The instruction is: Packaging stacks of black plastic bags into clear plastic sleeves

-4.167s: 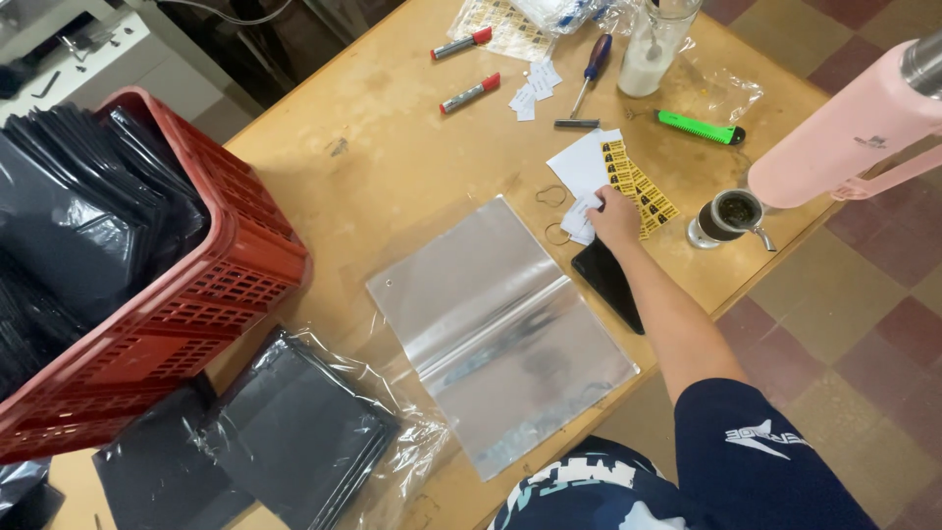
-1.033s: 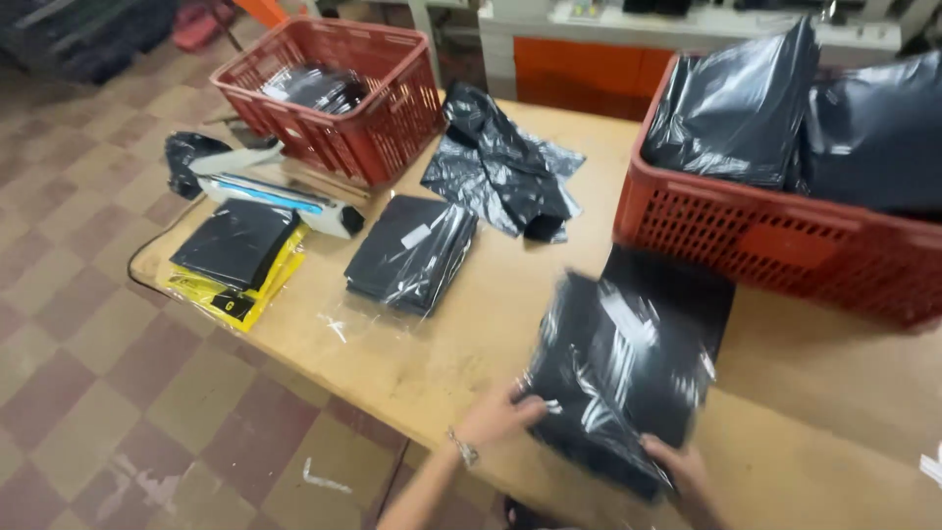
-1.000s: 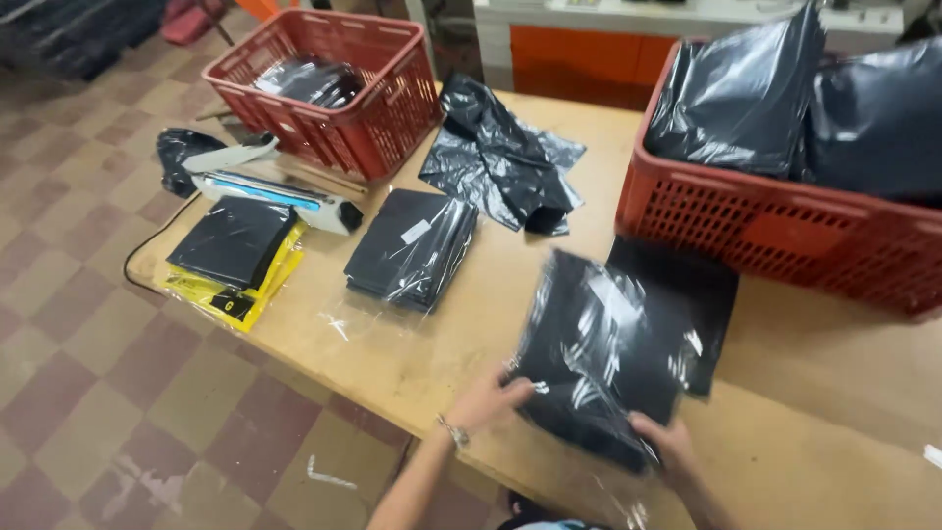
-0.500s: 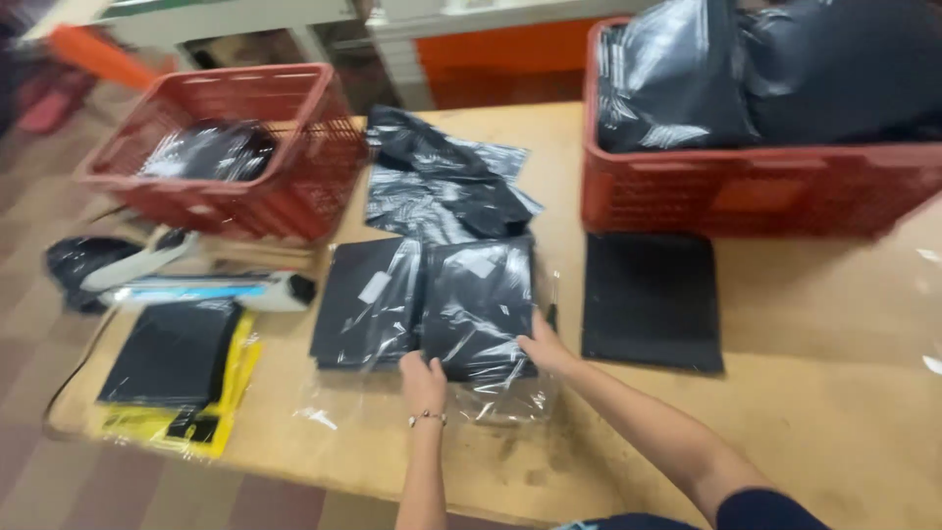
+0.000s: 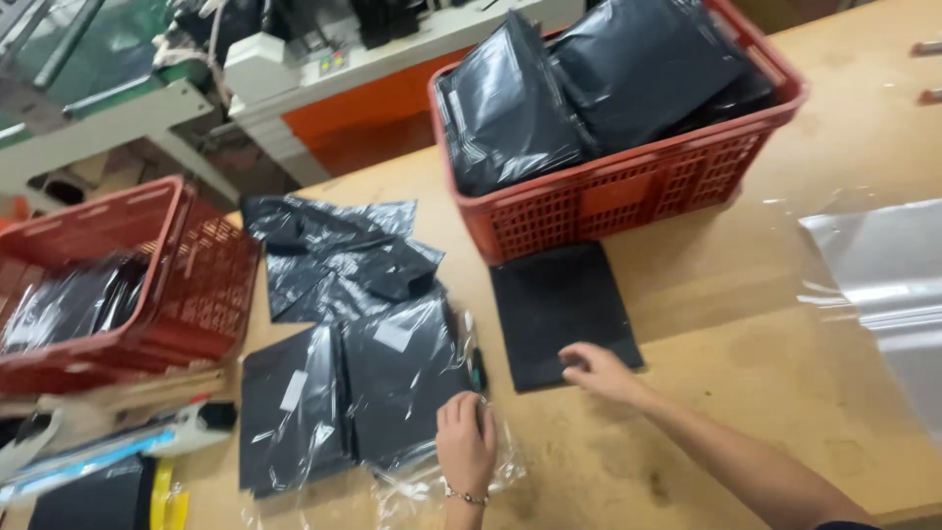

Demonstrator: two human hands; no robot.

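My left hand rests with curled fingers on the near right corner of a black pack in a clear plastic bag. A second bagged black pack lies just left of it, overlapping. My right hand lies with fingers spread on the near edge of a flat black folded piece, which sits unbagged on the wooden table in front of a red basket.
The red basket behind the black piece is packed with black bagged items. Another red basket stands at the left. Crumpled black bags lie between them. A clear empty bag lies at the right. Tools and a yellow item sit at the near left.
Both hands had set the bagged pack down beside the other one. Since then my right hand has left it and moved right onto the flat black piece. The view has swung right.
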